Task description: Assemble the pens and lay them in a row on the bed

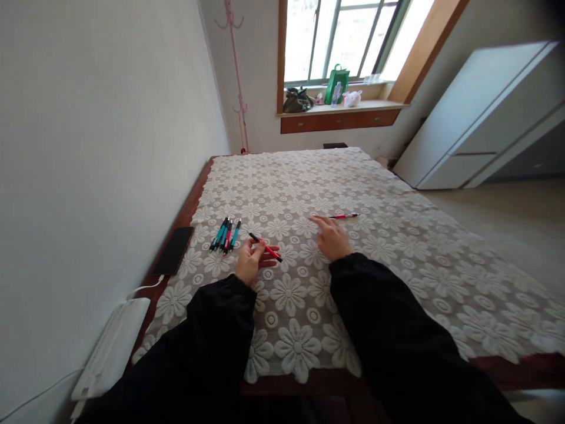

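Room and counter: window (pixel 339 35) beyond the far edge; lace cloth (pixel 298 347) covers most of the counter (pixel 304 388).
Left hand (pixel 248 263): gripping 1 red pen (pixel 270 251), thumb over the shaft; its mid-length hold probably aids balance.
Held pen axis: slanting from far left to near right; writing end cannot be told.
Right hand (pixel 333 238): partly open, nothing seen in it, just beside a 2nd red pen (pixel 346 216); contact cannot be told.
2nd pen axis: nearly parallel to the far edge, silvery end toward the right edge.
Pen group (pixel 223 235): teal and red, near the left edge, steeply slanted, apparently gathered together.
Black device (pixel 173 251): along the left edge, perhaps placed by its cable's (pixel 148 287) reach.
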Available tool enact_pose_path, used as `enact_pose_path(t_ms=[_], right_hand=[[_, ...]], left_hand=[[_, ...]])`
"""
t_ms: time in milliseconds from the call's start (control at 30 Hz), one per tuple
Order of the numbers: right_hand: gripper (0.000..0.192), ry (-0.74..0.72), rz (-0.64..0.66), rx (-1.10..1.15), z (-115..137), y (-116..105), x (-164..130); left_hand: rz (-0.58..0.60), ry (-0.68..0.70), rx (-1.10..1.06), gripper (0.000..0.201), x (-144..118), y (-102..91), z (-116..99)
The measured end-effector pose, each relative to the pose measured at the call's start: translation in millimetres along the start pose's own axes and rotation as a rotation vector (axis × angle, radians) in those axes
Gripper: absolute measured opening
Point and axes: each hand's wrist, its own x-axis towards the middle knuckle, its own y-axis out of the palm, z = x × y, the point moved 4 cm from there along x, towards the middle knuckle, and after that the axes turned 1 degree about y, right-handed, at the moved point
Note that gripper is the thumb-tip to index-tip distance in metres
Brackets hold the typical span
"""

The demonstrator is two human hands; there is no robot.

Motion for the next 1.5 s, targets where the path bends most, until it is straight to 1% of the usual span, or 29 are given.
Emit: enact_pose_path(t_ms=[67, 133, 200, 233, 267, 333, 367, 433, 467, 533, 567, 633, 700, 767, 833, 967, 1100, 1333, 1500], right_hand=[[0.058, 0.184, -0.04, -0.191, -36, -9, 10], [0.047, 0.32, -0.076, -0.303, -61, -18, 14], [0.034, 0.376, -0.116, -0.36, -73, -25, 15], [0.028, 0.373, -0.132, -0.372, -73, -28, 15], [0.023, 0.347, -0.132, -0.365, -68, -29, 15], [0.018, 0.242, -0.076, -0.263, -47, -26, 11], [0.019, 0.173, -0.012, -0.158, -32, -22, 7], [0.022, 0.062, 0.048, 0.075, 5, -16, -5], [0.023, -0.001, 0.067, 0.163, 25, -13, -12], [0.022, -0.169, 0.15, 0.297, 61, -7, -27], [0.021, -0.24, 0.192, 0.35, 75, -5, -33], [0.021, -0.274, 0.21, 0.431, 88, -2, -41], [0.022, -0.228, 0.214, 0.493, 87, 1, -43], [0.026, -0.175, 0.22, 0.543, 80, 4, -43], [0.029, -0.155, 0.225, 0.575, 74, 6, -43], [0.025, -0.153, 0.222, 0.566, 71, 6, -43], [0.025, -0.127, 0.192, 0.547, 71, 5, -44], [0.025, -0.17, 0.192, 0.477, 73, 3, -44], [0.025, -0.177, 0.193, 0.467, 76, 1, -44]], left_hand=[[-0.003, 0.005, -0.009, 0.04, 0, -0.5, -1], [-0.012, 0.017, -0.024, 0.038, -1, -1.5, -2], [-0.014, 0.032, -0.058, 0.036, -1, -1.9, -3], [-0.011, 0.039, -0.081, 0.035, -1, -1.9, -4], [-0.009, 0.048, -0.104, 0.034, -1, -1.8, -4], [-0.02, 0.074, -0.145, 0.032, -1, -2.4, -5], [-0.033, 0.088, -0.162, 0.031, -1, -3.2, -6], [-0.063, 0.104, -0.194, 0.03, 1, -5.5, -6], [-0.074, 0.105, -0.208, 0.029, 2, -6.8, -6], [-0.087, 0.098, -0.233, 0.029, 4, -9.5, -5], [-0.093, 0.093, -0.243, 0.028, 5, -11.0, -4], [-0.107, 0.084, -0.259, 0.026, 7, -13.6, -4], [-0.119, 0.082, -0.27, 0.025, 8, -15.3, -3], [-0.127, 0.083, -0.277, 0.024, 8, -16.1, -3], [-0.133, 0.088, -0.281, 0.023, 8, -16.5, -4], [-0.153, 0.113, -0.278, 0.023, 7, -18.0, -5], [-0.163, 0.126, -0.273, 0.023, 8, -19.0, -7], [-0.137, 0.145, -0.287, 0.024, 7, -15.3, -7], [-0.123, 0.17, -0.278, 0.025, 6, -14.9, -7]])
